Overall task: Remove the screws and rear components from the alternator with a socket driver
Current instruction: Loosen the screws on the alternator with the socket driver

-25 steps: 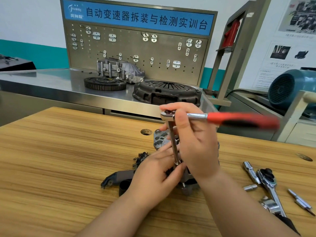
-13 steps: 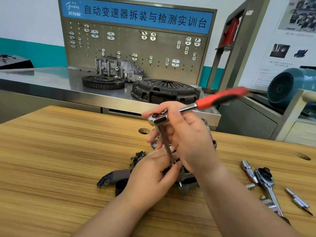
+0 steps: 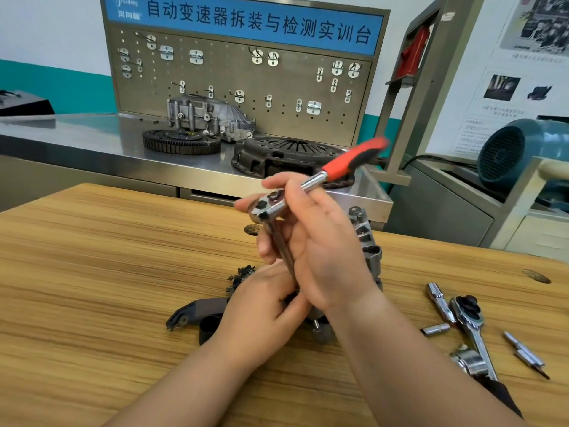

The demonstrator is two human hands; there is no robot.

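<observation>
Gripping the socket driver (image 3: 268, 208) at its head, the right hand (image 3: 326, 251) curls round the tool, whose red handle angles up toward the far right. The left hand (image 3: 261, 306) is closed round the shaft's lower end, on top of the alternator (image 3: 366, 241). The alternator stands mid-table (image 3: 92, 272), mostly hidden beneath both hands. A black cover (image 3: 197, 309) lies just to its left. A spare ratchet (image 3: 471, 322) and loose sockets (image 3: 437, 329) lie to the right.

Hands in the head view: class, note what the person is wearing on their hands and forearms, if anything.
Nothing is worn. The left hand and the right hand are bare: no gloves, rings or watch show. No sleeve shows anywhere up to the picture's lower edge.
</observation>
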